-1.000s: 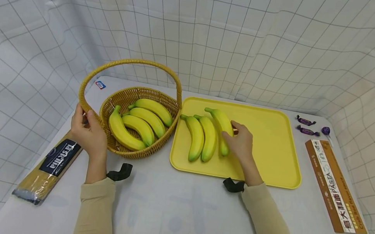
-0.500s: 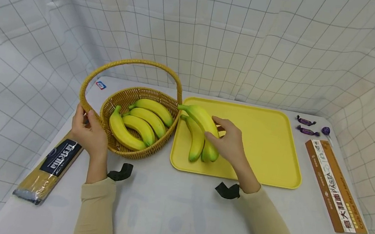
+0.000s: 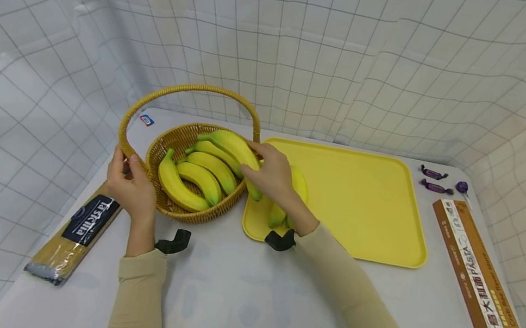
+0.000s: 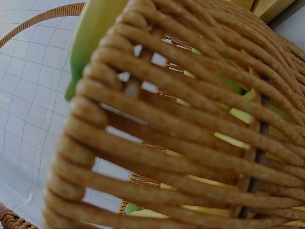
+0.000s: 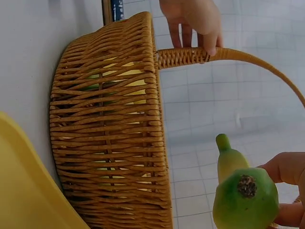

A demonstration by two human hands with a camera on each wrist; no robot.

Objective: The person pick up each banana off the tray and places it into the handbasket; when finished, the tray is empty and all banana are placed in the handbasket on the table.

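Right hand (image 3: 271,173) pinches curved yellow banana with green ends (image 3: 233,146) past its middle, above right rim of brown wicker basket (image 5: 112,157). Left hand (image 3: 134,186) pinches tall arched woven handle (image 3: 203,88) near left foot. Banana looks light, firm, smooth; mid-body seems surest hold.

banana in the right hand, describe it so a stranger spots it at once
Find the wicker basket left of the yellow tray. Above the basket's tray-side rim, the right hand grips the banana. Unlike the bananas lying in the basket or on the tray, it alone is held up.
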